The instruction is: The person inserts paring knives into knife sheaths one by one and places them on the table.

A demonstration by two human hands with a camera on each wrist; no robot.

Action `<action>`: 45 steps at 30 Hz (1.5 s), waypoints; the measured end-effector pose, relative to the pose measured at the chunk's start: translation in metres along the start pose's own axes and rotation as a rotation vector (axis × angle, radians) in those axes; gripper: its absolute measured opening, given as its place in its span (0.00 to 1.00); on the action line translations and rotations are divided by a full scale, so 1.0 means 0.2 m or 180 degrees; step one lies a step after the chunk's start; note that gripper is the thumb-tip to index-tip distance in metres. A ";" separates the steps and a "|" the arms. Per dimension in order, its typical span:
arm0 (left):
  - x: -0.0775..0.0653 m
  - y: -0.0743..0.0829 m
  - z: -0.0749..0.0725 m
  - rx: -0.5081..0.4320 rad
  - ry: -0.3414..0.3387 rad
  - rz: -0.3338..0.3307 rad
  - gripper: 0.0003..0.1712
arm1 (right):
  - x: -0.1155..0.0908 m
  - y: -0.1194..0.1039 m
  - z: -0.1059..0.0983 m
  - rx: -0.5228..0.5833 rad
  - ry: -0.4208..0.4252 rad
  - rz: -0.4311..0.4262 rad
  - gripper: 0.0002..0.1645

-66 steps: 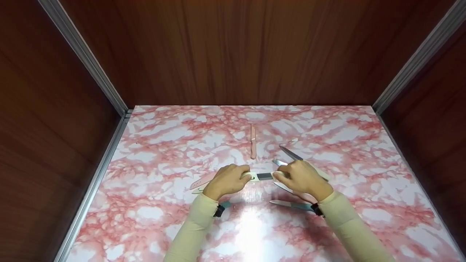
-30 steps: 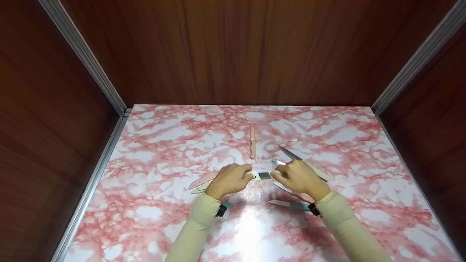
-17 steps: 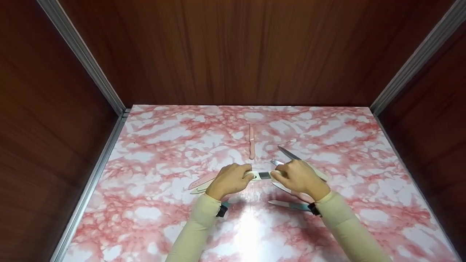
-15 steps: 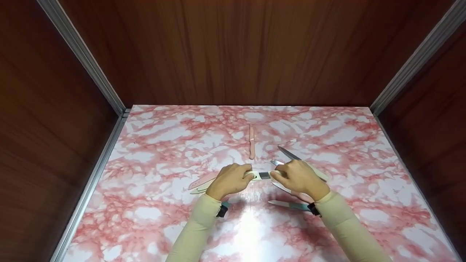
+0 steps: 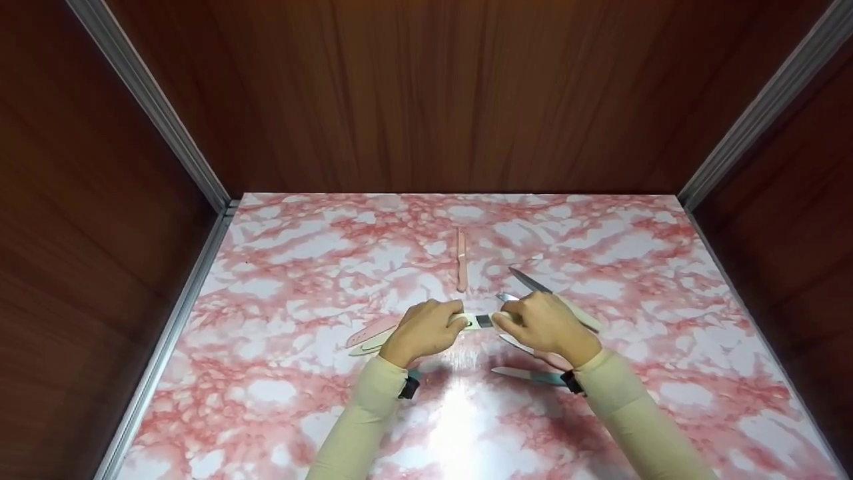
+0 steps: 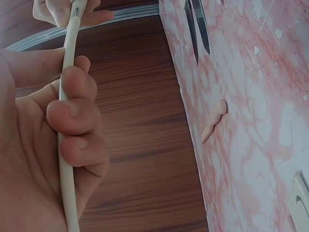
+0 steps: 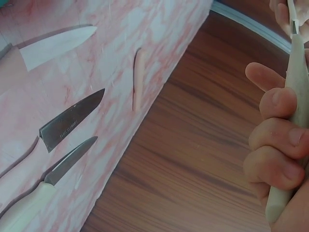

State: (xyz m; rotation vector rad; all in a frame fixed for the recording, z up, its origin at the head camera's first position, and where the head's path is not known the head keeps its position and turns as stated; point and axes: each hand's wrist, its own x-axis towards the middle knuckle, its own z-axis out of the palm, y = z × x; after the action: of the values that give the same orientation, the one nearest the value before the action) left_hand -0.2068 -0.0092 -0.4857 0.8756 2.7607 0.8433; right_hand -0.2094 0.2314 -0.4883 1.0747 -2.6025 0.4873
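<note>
In the head view, my left hand (image 5: 426,330) grips a cream knife sheath (image 5: 472,322) with a small hole near its end. My right hand (image 5: 550,327) holds the cream handle (image 7: 298,72) of a knife, its fingers curled round it in the right wrist view. Between the hands a short stretch of the knife's dark blade (image 5: 484,321) shows; the rest runs into the sheath. The left wrist view has the sheath edge-on, with curled fingers (image 6: 77,116) along it. Both hands are held above the tabletop, sheath and knife in one line.
Around the hands lie a dark-bladed knife (image 5: 532,280) with a cream handle, a pink-handled knife (image 5: 516,343) and a teal-handled knife (image 5: 533,375). A pink knife (image 5: 461,267) lies farther back. Pink (image 5: 370,331) and cream sheaths (image 5: 366,348) lie left. Wooden walls (image 5: 426,100) enclose the table.
The hands have drawn slightly closer together. Less of the dark blade shows between the sheath and the handle than 2.2 seconds ago; both grips stay the same.
</note>
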 end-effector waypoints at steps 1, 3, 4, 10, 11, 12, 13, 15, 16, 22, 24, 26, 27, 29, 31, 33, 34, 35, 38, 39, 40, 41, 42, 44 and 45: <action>0.00 0.00 0.00 0.0002 0.0010 -0.0001 0.16 | 0.00 0.00 0.00 -0.0005 -0.0002 0.0006 0.22; 0.00 0.00 0.00 0.0007 0.0026 -0.0007 0.16 | 0.00 0.00 0.01 -0.0020 -0.0002 0.0030 0.21; 0.00 0.00 0.00 0.0010 0.0036 -0.0012 0.16 | 0.00 0.00 0.01 -0.0024 -0.0006 0.0041 0.21; 0.01 0.00 0.01 0.0060 0.0081 -0.0032 0.16 | -0.01 0.01 0.02 -0.0079 -0.0025 0.0102 0.20; 0.01 0.00 0.01 0.0057 0.0085 -0.0035 0.15 | -0.01 0.01 0.02 -0.0073 -0.0031 0.0108 0.20; 0.01 0.01 0.02 0.0062 0.0093 -0.0035 0.15 | -0.01 0.01 0.02 -0.0057 -0.0041 0.0111 0.20; 0.01 0.01 0.02 0.0066 0.0099 -0.0034 0.15 | 0.00 0.01 0.02 -0.0039 -0.0052 0.0112 0.21; 0.02 0.01 0.02 0.0069 0.0108 -0.0032 0.15 | 0.00 0.00 0.02 -0.0015 -0.0083 0.0114 0.21; 0.02 0.01 0.02 0.0070 0.0109 -0.0030 0.15 | 0.00 0.00 0.02 0.0004 -0.0099 0.0117 0.20; 0.02 0.01 0.02 0.0029 0.0067 -0.0045 0.14 | 0.01 0.00 0.01 0.0045 -0.0140 0.0136 0.21; 0.02 0.01 0.02 0.0019 0.0064 -0.0046 0.14 | 0.01 -0.01 0.01 0.0046 -0.0122 0.0128 0.21; 0.02 0.01 0.02 0.0024 0.0074 -0.0047 0.14 | 0.01 -0.01 0.01 0.0047 -0.0104 0.0118 0.22; 0.02 0.01 0.02 0.0029 0.0082 -0.0046 0.14 | 0.02 -0.01 0.01 0.0042 -0.0098 0.0114 0.22; 0.03 0.01 0.03 0.0015 0.0081 -0.0043 0.14 | 0.02 -0.01 0.02 0.0035 -0.0087 0.0114 0.22; 0.03 0.01 0.03 0.0004 0.0077 -0.0041 0.14 | 0.02 -0.01 0.02 0.0042 -0.0073 0.0110 0.23; 0.03 0.01 0.03 -0.0003 0.0078 -0.0040 0.14 | 0.02 -0.01 0.02 0.0044 -0.0053 0.0105 0.23; 0.03 0.01 0.03 -0.0008 0.0076 -0.0040 0.14 | 0.02 -0.01 0.02 0.0048 -0.0046 0.0105 0.23; 0.03 0.02 0.03 -0.0016 0.0077 -0.0042 0.14 | 0.02 -0.01 0.02 0.0054 -0.0042 0.0105 0.23; 0.03 0.02 0.03 -0.0015 0.0087 -0.0052 0.14 | 0.02 -0.01 0.03 0.0040 -0.0049 0.0116 0.23; 0.03 0.02 0.03 -0.0025 0.0081 -0.0052 0.14 | 0.02 -0.01 0.03 0.0039 -0.0057 0.0125 0.23; 0.03 0.02 0.03 -0.0032 0.0071 -0.0052 0.14 | 0.02 -0.01 0.03 0.0040 -0.0062 0.0129 0.23; 0.03 0.02 0.03 -0.0039 0.0061 -0.0051 0.14 | 0.02 -0.02 0.03 0.0040 -0.0063 0.0133 0.24; 0.03 0.02 0.03 -0.0039 0.0053 -0.0050 0.14 | 0.02 -0.02 0.03 0.0039 -0.0061 0.0134 0.24; 0.03 0.02 0.03 -0.0035 0.0053 -0.0041 0.14 | 0.02 -0.01 0.03 0.0039 -0.0053 0.0130 0.24; 0.03 0.02 0.03 -0.0028 0.0055 -0.0035 0.14 | 0.02 -0.02 0.03 0.0038 -0.0044 0.0125 0.24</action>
State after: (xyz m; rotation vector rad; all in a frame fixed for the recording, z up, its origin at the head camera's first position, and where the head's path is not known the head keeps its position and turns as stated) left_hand -0.2081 0.0000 -0.4882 0.8547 2.7719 0.8646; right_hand -0.2105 0.2249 -0.4909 1.0359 -2.6405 0.5065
